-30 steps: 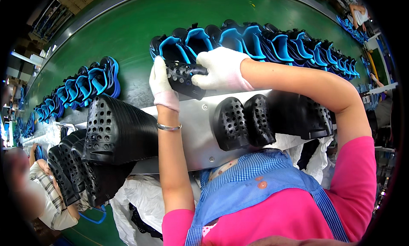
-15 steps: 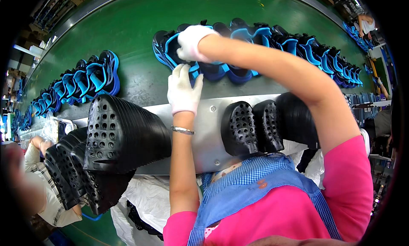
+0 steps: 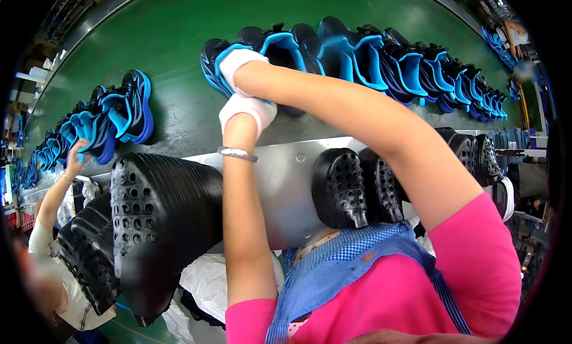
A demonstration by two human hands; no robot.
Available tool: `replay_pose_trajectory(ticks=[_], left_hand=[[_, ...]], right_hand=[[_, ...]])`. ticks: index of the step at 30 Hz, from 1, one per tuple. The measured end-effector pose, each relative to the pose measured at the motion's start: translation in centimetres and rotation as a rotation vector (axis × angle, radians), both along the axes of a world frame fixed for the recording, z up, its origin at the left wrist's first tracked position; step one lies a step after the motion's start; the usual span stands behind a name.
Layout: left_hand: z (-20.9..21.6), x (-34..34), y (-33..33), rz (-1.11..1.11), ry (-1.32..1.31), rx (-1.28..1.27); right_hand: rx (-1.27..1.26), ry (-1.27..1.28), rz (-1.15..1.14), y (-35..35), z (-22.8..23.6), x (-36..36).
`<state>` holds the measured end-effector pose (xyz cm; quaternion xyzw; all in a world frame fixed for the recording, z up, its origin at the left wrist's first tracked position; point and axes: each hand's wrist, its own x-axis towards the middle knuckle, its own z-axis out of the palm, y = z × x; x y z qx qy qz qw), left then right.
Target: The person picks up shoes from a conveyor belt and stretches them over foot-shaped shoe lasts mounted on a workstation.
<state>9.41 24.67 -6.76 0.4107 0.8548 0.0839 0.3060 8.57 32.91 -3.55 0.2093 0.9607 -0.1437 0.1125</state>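
At the far left, a co-worker's hand [image 3: 77, 156], lower down half a second ago, now reaches a blue-and-black shoe [image 3: 95, 135] in the left row. Nearer stands a stack of black insoles [image 3: 170, 207]. The person's left hand [image 3: 253, 111], gloved in white, had its thumb and fingers spread half a second ago; now it is tucked against the heel end of the front shoe [image 3: 210, 61], just under the right wrist. Its forearm comes straight up from below; its fingers are hidden, so I cannot tell whether they grip. The right hand [image 3: 234, 64] has gone deeper into that shoe, which lies on the green table [image 3: 179, 100] at the left end of the right row; whether it is clamped on anything cannot be told. Its forearm slants in from the right, elbow bent, above two black insoles [image 3: 342, 189] on a metal shelf [image 3: 280, 189].
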Motion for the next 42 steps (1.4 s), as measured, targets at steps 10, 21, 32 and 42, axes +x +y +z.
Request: replay_pose_trajectory(ticks=[10,21,32,42], left_hand=[[2.1,0.1,0.3,0.100,0.042,-0.168],[4.3,3.5,-5.1,0.094,0.652,0.354],[5.5,13.3,-7.9,0.014,0.201,0.821],[8.4,18.7,-7.6,0.101,-1.268,0.875]], right_hand=[[-0.129,-0.027,0.189,0.7,6.3,5.1],[0.132,-0.036,0.255,-3.7,14.5,38.0],[0.191,0.267,0.146,-6.3,8.6,42.0],[-0.026,0.609,0.218,-4.8,16.7,40.5]])
